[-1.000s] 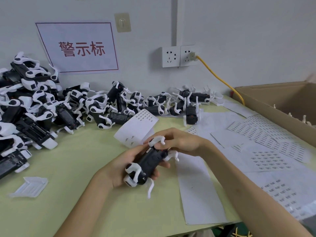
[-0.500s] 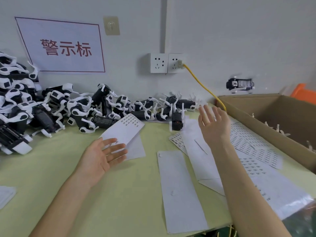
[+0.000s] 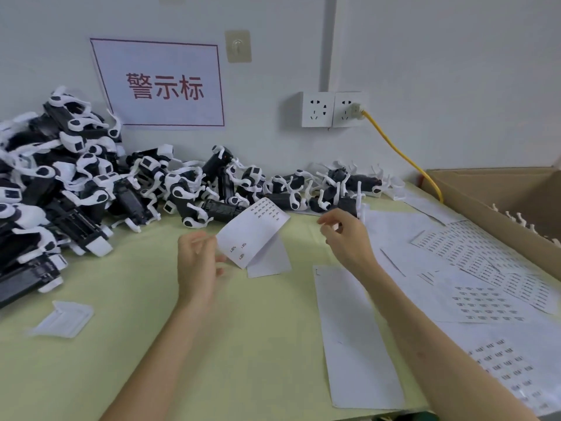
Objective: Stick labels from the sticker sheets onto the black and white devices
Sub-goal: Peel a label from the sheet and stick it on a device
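Observation:
A big heap of black and white devices (image 3: 76, 189) fills the left of the table, and more of them (image 3: 273, 183) lie in a row along the wall. A folded sticker sheet (image 3: 252, 232) stands like a tent at mid table. My left hand (image 3: 197, 265), blurred, hovers just left of that sheet with loosely bent fingers and holds nothing. My right hand (image 3: 346, 238) is raised to the sheet's right, fingers loosely curved and empty, right in front of a single device (image 3: 349, 203).
Several sticker sheets (image 3: 473, 253) overlap on the right of the green table. A long white backing strip (image 3: 355, 335) lies near the front edge. An open cardboard box (image 3: 485, 189) stands at the far right, a yellow cable (image 3: 403, 156) runs to the wall socket, and a white plastic piece (image 3: 65, 319) lies front left.
A second ago both hands held a device. It then left my hands and flew toward the box. Both empty hands have since come back beside the folded sticker sheet.

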